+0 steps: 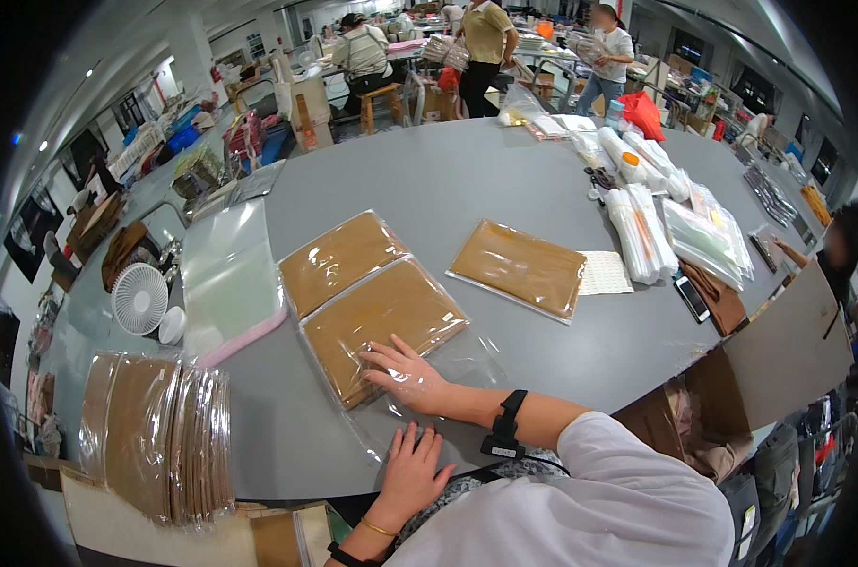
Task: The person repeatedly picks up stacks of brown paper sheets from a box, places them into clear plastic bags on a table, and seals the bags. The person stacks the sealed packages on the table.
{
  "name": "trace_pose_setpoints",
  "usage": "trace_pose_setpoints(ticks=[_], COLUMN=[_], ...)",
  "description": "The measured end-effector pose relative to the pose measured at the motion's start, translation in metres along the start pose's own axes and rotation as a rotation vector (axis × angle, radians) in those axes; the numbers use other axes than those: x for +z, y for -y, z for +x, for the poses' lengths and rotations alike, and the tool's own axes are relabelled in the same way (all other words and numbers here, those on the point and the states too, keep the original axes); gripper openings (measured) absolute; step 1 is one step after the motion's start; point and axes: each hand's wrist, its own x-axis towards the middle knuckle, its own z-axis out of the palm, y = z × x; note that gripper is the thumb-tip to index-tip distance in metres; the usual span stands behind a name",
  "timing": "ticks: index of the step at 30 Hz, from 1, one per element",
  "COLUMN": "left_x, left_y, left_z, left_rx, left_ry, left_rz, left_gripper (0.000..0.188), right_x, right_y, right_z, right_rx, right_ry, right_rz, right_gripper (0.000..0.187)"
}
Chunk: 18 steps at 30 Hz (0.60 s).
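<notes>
A brown flat item in a clear plastic bag (377,317) lies in front of me, its loose clear flap spreading toward the table's near edge. My right hand (408,378) rests flat on its lower part, fingers spread and holding nothing. Closer to me, my left hand (413,477) lies over the near end of the clear plastic by the table edge, fingers stretched out. Just beyond is a similar bagged brown pack (344,260), partly under the nearer one. To the right sits another bagged brown pack (519,266), on top of a whitish sheet of small labels (606,274).
A stack of bagged brown packs (155,439) stands at the near left. Clear plastic sleeves (225,274) and a white fan (139,299) lie left. Rolled plastic bags (639,231), a phone (691,298) and an open carton (779,350) are right. People work farther back.
</notes>
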Motion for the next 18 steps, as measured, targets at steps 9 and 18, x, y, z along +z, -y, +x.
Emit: trace_pose_setpoints(ticks=[9, 18], left_x=[-0.003, -0.044], left_y=[0.011, 0.042], left_z=[0.0, 0.005], left_rx=[-0.069, 0.109], left_ry=[-0.006, -0.45], left_rz=[-0.06, -0.345], left_gripper=[0.051, 0.013], right_x=[0.024, -0.037], right_y=[0.004, 0.03], right_z=[0.022, -0.026], right_rx=[0.147, 0.062], right_ry=[0.052, 0.209], right_rz=[0.048, 0.227], right_gripper=[0.02, 0.028])
